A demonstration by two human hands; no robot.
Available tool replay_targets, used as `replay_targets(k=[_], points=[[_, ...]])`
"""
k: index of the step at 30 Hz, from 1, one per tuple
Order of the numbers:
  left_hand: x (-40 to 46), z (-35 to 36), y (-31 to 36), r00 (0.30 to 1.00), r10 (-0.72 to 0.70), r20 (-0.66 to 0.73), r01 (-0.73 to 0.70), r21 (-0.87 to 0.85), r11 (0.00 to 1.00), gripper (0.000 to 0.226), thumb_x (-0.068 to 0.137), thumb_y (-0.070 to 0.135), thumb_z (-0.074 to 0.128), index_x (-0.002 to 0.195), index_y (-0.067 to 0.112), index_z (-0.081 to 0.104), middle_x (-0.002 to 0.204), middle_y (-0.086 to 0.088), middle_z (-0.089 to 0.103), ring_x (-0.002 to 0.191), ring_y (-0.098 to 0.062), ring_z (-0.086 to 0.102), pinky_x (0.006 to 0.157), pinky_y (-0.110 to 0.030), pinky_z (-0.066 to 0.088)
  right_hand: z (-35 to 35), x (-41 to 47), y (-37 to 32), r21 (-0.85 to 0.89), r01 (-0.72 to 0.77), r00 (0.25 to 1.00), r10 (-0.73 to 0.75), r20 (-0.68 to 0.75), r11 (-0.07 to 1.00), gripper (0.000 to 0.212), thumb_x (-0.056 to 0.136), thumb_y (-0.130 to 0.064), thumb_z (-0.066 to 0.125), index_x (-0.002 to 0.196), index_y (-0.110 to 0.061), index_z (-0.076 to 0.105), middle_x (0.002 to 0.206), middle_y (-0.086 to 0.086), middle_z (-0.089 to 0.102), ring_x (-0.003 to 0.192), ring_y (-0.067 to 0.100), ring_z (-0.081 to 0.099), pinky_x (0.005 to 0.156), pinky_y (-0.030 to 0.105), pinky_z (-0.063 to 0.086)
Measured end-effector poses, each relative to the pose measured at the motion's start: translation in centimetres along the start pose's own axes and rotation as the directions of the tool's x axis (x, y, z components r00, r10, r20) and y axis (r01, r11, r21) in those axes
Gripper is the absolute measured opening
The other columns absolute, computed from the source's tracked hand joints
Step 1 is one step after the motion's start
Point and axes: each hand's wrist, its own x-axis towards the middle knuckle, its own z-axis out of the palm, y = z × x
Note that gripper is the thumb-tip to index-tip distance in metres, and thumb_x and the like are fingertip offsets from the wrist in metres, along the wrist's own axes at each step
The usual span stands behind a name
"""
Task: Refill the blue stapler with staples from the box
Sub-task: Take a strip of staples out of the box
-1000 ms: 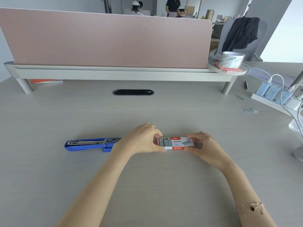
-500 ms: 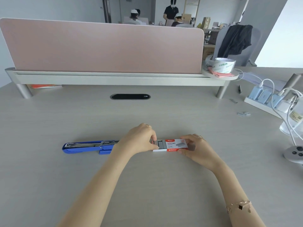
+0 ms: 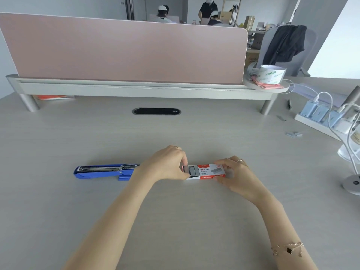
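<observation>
The blue stapler [image 3: 101,171] lies opened flat on the desk at the left, its metal staple channel facing up. To its right rests a red and white staple box [image 3: 209,171], slid partly open so grey staple strips [image 3: 191,170] show at its left end. My right hand [image 3: 236,177] grips the box's right end. My left hand [image 3: 167,164] pinches at the box's open left end, fingertips on the staples; its wrist hides the stapler's right end.
A pink divider [image 3: 124,51] on a raised shelf runs along the back. A cable slot [image 3: 156,111] sits mid-desk. At the right are a power strip with chargers [image 3: 321,115], white cables, loose staples [image 3: 294,134] and a lamp base [image 3: 352,184]. A tape roll [image 3: 270,74] sits on the shelf's end.
The view has tilted up a little, so hands, box and stapler sit lower in the scene. My left fingers have closed in on the staples at the box's open end.
</observation>
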Motion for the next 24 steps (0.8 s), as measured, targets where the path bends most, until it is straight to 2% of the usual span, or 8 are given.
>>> replay_targets(k=[6, 10, 14, 19, 21, 24], points=[[-0.1, 0.1, -0.5, 1.000, 0.008, 0.017, -0.007, -0.040, 0.999, 0.019, 0.073, 0.033, 0.067, 0.089, 0.023, 0.063, 0.098, 0.006, 0.061, 0.099, -0.012, 0.050, 0.081, -0.032, 0.047, -0.2, -0.2, -0.1, 0.006, -0.014, 1.000, 0.014, 0.007, 1.000, 0.040, 0.075, -0.021, 0.073, 0.113, -0.027, 0.060, 0.110, -0.003, 0.052, 0.110, 0.017, 0.043, 0.088, 0.024, 0.036], [-0.1, -0.1, -0.5, 1.000, 0.015, 0.012, -0.014, -0.068, 0.998, 0.026, 0.074, 0.030, 0.067, 0.098, 0.022, 0.061, 0.102, 0.008, 0.062, 0.098, -0.010, 0.050, 0.080, -0.029, 0.047, -0.3, -0.3, -0.5, -0.030, -0.005, 1.000, 0.005, 0.003, 1.000, 0.045, 0.073, -0.030, 0.074, 0.115, -0.029, 0.057, 0.119, -0.007, 0.049, 0.114, 0.016, 0.039, 0.093, 0.025, 0.033], [-0.3, -0.3, -0.4, 0.999, 0.029, 0.020, -0.027, -0.107, 0.994, 0.025, 0.073, 0.023, 0.066, 0.097, 0.024, 0.057, 0.096, 0.010, 0.065, 0.081, -0.003, 0.049, 0.064, -0.021, 0.041, -0.2, -0.4, -1.1, -0.018, 0.035, 0.998, -0.035, -0.052, 0.999, 0.042, 0.078, -0.029, 0.069, 0.117, -0.029, 0.056, 0.132, -0.003, 0.045, 0.122, 0.018, 0.037, 0.104, 0.032, 0.030], [-0.1, 0.0, -0.2, 0.999, 0.048, 0.024, -0.045, -0.106, 0.993, 0.029, 0.075, 0.016, 0.063, 0.101, 0.027, 0.055, 0.095, 0.006, 0.061, 0.079, -0.010, 0.048, 0.060, -0.022, 0.039, 0.2, -0.4, -1.5, -0.037, 0.085, 0.993, -0.088, -0.077, 0.996, 0.034, 0.080, -0.022, 0.065, 0.114, -0.027, 0.059, 0.133, -0.001, 0.046, 0.121, 0.020, 0.038, 0.104, 0.032, 0.028], [0.1, 0.4, -0.2, 0.999, 0.044, 0.005, -0.043, -0.111, 0.993, 0.028, 0.079, 0.014, 0.060, 0.102, 0.029, 0.057, 0.096, 0.004, 0.059, 0.084, -0.014, 0.051, 0.065, -0.026, 0.043, 0.6, -0.2, -1.6, -0.044, 0.097, 0.989, -0.101, -0.105, 0.994, 0.032, 0.081, -0.020, 0.065, 0.112, -0.025, 0.061, 0.130, -0.001, 0.050, 0.118, 0.021, 0.041, 0.103, 0.034, 0.031], [0.4, 1.0, -0.3, 0.999, 0.031, -0.017, -0.033, -0.157, 0.987, 0.027, 0.083, 0.009, 0.057, 0.103, 0.026, 0.064, 0.100, -0.001, 0.065, 0.090, -0.019, 0.060, 0.080, -0.036, 0.052, 1.3, 0.0, -1.9, -0.056, 0.110, 0.983, -0.117, -0.143, 0.992, 0.025, 0.080, -0.018, 0.065, 0.105, -0.023, 0.065, 0.118, -0.003, 0.058, 0.111, 0.021, 0.046, 0.101, 0.038, 0.038]])
